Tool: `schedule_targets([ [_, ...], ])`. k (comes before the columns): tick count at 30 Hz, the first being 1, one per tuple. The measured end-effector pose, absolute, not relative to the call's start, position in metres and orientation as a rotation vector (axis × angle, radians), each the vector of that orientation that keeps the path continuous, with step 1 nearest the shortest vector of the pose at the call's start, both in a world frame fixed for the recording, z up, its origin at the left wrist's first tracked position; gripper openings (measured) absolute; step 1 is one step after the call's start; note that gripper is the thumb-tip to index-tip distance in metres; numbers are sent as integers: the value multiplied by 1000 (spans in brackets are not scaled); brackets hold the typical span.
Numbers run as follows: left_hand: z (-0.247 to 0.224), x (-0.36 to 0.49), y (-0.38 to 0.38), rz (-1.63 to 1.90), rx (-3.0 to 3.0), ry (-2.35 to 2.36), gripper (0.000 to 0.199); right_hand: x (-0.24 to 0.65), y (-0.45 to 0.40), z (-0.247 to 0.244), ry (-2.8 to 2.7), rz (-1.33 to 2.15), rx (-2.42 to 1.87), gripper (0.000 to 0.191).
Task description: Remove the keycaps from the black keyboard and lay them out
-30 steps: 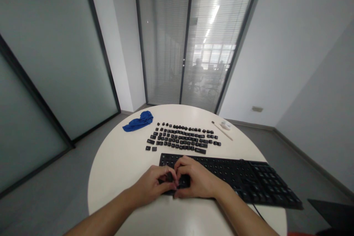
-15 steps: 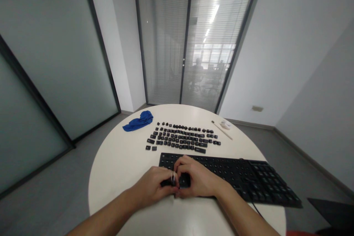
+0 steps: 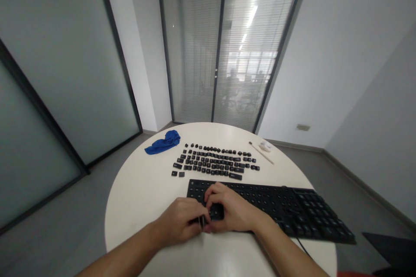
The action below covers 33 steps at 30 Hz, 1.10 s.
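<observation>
A black keyboard lies across the near part of the table, many of its key positions bare of caps. My left hand is closed at the keyboard's front left corner, with thin shiny wires of a keycap puller showing between the fingers. The puller's tip is blurred. Resting over the left part of the keyboard, my right hand is curled, thumb at the front edge and fingers bent on top. Its fingertips meet those of my left hand. Removed keycaps lie in rows behind the keyboard.
A blue cloth lies at the back left of the round white table. At the back right are a thin brush and a small white item. The keyboard's cable runs off the near right side.
My left hand has turned slightly, and the puller's wires have dropped lower, toward the keyboard's front edge. My right hand stays in place.
</observation>
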<state>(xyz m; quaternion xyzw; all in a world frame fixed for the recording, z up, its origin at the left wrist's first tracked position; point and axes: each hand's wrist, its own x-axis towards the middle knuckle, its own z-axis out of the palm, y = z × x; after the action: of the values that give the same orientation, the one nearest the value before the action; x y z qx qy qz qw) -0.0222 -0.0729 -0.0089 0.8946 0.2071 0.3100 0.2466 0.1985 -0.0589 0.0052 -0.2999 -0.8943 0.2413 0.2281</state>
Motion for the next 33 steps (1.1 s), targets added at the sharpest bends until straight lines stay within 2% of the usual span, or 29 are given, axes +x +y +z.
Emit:
schedule_targets([
  [6, -12, -16, -70, 853, 1915, 758, 11, 198, -58, 5, -2447, 706, -823, 28],
  [12, -9, -13, -69, 872, 1755, 704, 6, 198, -59, 5, -2425, 720, -834, 26],
  [20, -8, -13, -71, 870, 1797, 753, 9, 197, -58, -1, -2432, 630, -834, 23],
  [24, -11, -17, -73, 864, 2085, 725, 12, 198, -56, -6, -2430, 548, -827, 20],
  [28, -11, -21, -75, 830, 2410, 507, 16, 198, -53, -8, -2416, 521, -788, 16],
  [33, -15, -20, -73, 905, 2305, 584, 14, 197, -52, -8, -2440, 539, -752, 14],
])
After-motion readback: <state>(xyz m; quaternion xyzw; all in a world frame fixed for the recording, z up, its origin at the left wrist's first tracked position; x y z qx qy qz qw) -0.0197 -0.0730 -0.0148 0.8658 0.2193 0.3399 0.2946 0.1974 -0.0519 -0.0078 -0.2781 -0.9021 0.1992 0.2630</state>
